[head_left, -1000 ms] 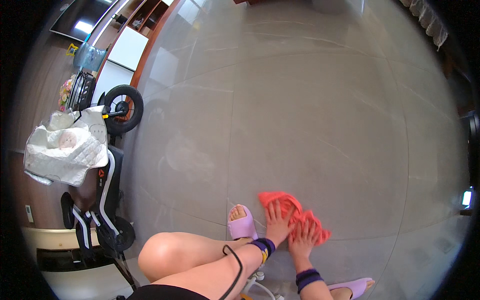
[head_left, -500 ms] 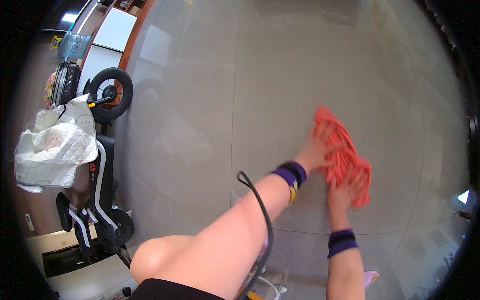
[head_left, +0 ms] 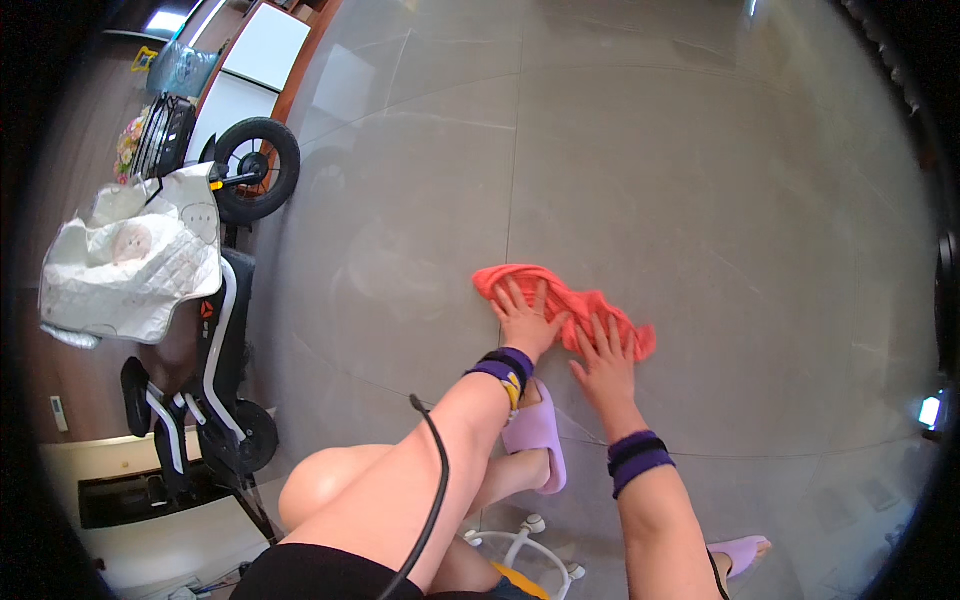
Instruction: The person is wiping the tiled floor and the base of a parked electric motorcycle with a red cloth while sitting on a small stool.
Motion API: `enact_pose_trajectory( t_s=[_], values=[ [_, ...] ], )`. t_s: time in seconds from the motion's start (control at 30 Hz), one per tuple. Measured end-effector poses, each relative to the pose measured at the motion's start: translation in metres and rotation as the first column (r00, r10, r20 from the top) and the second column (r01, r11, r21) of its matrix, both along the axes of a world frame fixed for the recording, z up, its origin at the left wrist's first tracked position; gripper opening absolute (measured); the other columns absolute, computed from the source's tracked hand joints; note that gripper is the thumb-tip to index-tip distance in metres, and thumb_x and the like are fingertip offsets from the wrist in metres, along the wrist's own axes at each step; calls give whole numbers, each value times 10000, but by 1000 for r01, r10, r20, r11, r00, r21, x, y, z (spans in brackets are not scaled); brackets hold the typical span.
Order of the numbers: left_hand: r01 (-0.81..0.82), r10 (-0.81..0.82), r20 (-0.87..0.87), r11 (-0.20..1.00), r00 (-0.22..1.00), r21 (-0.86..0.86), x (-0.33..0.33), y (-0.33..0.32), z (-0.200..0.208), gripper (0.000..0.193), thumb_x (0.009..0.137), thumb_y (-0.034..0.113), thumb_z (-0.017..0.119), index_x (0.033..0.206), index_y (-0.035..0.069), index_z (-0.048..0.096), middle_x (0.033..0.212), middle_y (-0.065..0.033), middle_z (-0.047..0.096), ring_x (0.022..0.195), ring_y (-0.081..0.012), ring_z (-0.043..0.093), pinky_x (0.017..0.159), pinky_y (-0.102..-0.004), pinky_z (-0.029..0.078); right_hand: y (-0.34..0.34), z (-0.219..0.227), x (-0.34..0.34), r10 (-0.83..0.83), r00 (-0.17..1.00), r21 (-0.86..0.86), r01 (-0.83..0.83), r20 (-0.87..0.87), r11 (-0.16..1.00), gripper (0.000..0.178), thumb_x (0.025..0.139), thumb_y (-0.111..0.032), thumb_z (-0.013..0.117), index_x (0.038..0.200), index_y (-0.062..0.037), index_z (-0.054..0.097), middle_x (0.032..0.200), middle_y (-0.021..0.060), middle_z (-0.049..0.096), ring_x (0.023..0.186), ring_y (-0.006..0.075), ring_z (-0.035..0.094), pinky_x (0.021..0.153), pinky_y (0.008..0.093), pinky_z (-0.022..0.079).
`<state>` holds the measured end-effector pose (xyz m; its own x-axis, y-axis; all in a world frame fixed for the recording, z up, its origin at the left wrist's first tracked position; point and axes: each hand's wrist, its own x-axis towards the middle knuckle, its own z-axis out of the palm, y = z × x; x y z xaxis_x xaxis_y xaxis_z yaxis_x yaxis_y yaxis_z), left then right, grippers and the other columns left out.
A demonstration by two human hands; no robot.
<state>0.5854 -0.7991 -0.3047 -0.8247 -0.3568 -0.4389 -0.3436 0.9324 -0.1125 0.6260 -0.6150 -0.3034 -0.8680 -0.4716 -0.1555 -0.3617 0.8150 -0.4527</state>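
Observation:
A crumpled coral-red cloth [head_left: 562, 300] lies spread out sideways on the grey tiled floor. My left hand [head_left: 527, 322] presses flat on its left half, fingers spread. On the right half rests my right hand [head_left: 606, 368], also flat with fingers apart. Neither hand is wrapped round the cloth. Each wrist wears a purple and black band; a thin black cable [head_left: 436, 480] hangs across my left forearm.
An electric scooter-bike [head_left: 225, 330] with a white quilted cover [head_left: 140, 262] stands at the left, beside a white-doored cabinet [head_left: 267, 48]. My feet wear lilac slippers [head_left: 537, 438]. A white wheeled stool base [head_left: 518, 548] is close below me. Shiny tiles [head_left: 700, 180] extend ahead.
Both hands have slid the cloth left and nearer to me, and the cloth has turned from upright to lying more sideways. The view has shifted a little, and my left slipper now shows.

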Motion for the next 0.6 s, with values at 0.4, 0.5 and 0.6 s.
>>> enact_pose_trajectory(
  t_s=[0.4,0.5,0.6],
  values=[
    [627,-616,-134,731,776,268,190,110,16,946,760,657,672,1564,372,262,1635,-257,40,1497,-480,29,1172,-674,40,92,11,231,-412,910,241,391,44,888,692,906,-438,611,1524,-205,404,1654,145,119,1521,398,53,1197,620,73],
    [695,-712,-90,637,696,333,257,125,25,850,801,588,649,1548,366,309,1644,-226,54,1500,-464,51,1184,-651,46,89,10,307,-470,880,300,432,66,850,683,886,-452,623,1500,-212,441,1640,158,170,1507,421,107,1189,629,101],
    [762,-788,-33,582,614,282,307,102,27,662,893,465,564,1516,335,380,1637,-215,117,1500,-452,85,1192,-631,64,58,14,354,-414,900,291,364,133,885,721,837,-426,686,1476,-176,467,1638,162,166,1508,414,105,1183,634,130]
  ],
)
